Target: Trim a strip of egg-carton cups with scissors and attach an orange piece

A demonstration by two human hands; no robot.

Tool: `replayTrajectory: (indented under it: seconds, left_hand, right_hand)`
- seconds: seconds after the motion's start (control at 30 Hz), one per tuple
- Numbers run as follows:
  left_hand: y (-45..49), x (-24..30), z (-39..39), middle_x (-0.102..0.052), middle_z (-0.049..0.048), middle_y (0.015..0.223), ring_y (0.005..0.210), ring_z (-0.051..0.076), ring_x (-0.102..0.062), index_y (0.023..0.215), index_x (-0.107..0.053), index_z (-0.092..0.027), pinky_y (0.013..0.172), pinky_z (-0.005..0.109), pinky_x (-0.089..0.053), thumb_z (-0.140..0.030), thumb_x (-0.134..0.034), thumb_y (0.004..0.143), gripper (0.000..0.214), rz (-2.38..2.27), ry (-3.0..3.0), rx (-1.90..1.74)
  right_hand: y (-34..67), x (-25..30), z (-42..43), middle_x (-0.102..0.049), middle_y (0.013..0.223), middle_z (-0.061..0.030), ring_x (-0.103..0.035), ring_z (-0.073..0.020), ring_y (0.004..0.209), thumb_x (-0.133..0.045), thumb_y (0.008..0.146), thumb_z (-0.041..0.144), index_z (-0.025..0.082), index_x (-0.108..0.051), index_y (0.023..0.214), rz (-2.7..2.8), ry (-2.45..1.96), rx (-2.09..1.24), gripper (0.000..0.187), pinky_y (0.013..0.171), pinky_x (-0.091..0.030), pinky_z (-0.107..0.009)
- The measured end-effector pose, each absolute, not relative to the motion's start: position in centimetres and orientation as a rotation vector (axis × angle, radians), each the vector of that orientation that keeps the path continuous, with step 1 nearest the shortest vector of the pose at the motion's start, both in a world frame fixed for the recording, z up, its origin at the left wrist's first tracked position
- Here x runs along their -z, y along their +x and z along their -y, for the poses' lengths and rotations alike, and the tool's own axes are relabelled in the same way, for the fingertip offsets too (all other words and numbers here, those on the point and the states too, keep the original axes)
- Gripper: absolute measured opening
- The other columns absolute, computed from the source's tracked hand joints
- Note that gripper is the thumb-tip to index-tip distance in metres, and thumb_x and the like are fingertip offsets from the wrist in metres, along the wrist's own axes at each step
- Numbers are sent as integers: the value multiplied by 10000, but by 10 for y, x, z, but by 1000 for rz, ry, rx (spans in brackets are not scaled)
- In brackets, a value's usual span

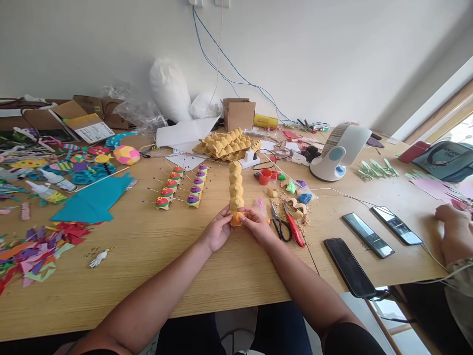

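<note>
My left hand (218, 231) and my right hand (257, 226) both grip the near end of a yellow egg carton strip (235, 183), which points away from me over the table. Orange clay (236, 219) covers its nearest bump, and my thumbs press on it from either side. To the left lie two finished-looking strips: a red and green one (170, 187) and a purple and green one (197, 186), with pins sticking out of them. By my right hand are black-handled scissors (281, 228) and a red-handled cutting tool (294, 227).
Stacked yellow egg cartons (229, 144) lie at the back, near a white fan (339, 153). Small clay lumps (290, 187) and carton scraps sit right of centre. Several phones (349, 266) line the right side, where another person's hand (456, 227) rests. Paper strips (35, 251) cover the left.
</note>
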State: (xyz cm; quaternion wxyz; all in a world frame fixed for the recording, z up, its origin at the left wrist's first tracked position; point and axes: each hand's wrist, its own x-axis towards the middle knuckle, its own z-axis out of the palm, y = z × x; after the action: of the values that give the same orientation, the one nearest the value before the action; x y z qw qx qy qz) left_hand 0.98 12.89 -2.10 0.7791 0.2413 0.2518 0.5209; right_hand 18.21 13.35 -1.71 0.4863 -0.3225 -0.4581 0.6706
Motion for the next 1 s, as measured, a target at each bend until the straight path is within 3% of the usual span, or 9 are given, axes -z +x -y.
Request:
replayTrajectory:
  seconds: [0.17, 0.37, 0.5, 0.63, 0.8, 1.0]
  left_hand:
    - [10, 21, -127, -769, 76, 1273, 960, 153, -722, 1434, -648, -245, 802, 244, -547, -269, -810, 895, 564, -532, 553, -1139]
    - [15, 24, -123, -789, 47, 1125, 980, 155, -720, 1383, -679, -221, 900, 264, -526, -171, -860, 824, 590, -587, 652, -1196]
    - [16, 23, -123, -783, 65, 1187, 1028, 164, -711, 1395, -675, -208, 936, 271, -513, -196, -849, 838, 584, -604, 720, -1251]
    - [15, 20, -124, -775, 73, 1212, 995, 149, -698, 1443, -643, -216, 860, 245, -513, -252, -854, 853, 628, -559, 699, -1214]
    - [12, 19, -124, -776, 41, 1115, 936, 128, -680, 1352, -699, -209, 802, 231, -504, -239, -903, 806, 583, -572, 675, -1168]
    - [12, 19, -124, -777, 42, 1119, 963, 144, -681, 1277, -732, -191, 853, 257, -505, -164, -887, 768, 533, -608, 635, -1187]
  right_hand:
    - [181, 21, -136, -709, 821, 17, -642, -167, 798, -934, 717, 542, 249, -745, 1067, 1169, -833, -1566, 494, 763, -511, -298]
    - [180, 25, -135, -662, 767, 19, -602, -177, 769, -929, 712, 556, 258, -775, 1048, 1251, -876, -1485, 474, 716, -494, -303]
    - [180, 21, -133, -717, 848, 0, -647, -204, 874, -880, 775, 558, 268, -787, 1066, 1251, -853, -1501, 421, 804, -513, -321]
    - [181, 17, -133, -762, 924, -8, -674, -205, 912, -882, 771, 561, 267, -787, 1063, 1179, -838, -1548, 425, 879, -525, -336]
    - [181, 18, -134, -786, 1001, -15, -687, -203, 933, -883, 781, 526, 266, -788, 1060, 1153, -847, -1560, 392, 890, -531, -336]
    - [179, 21, -134, -766, 893, -2, -686, -185, 860, -895, 782, 488, 256, -777, 1056, 1175, -808, -1604, 379, 820, -529, -313]
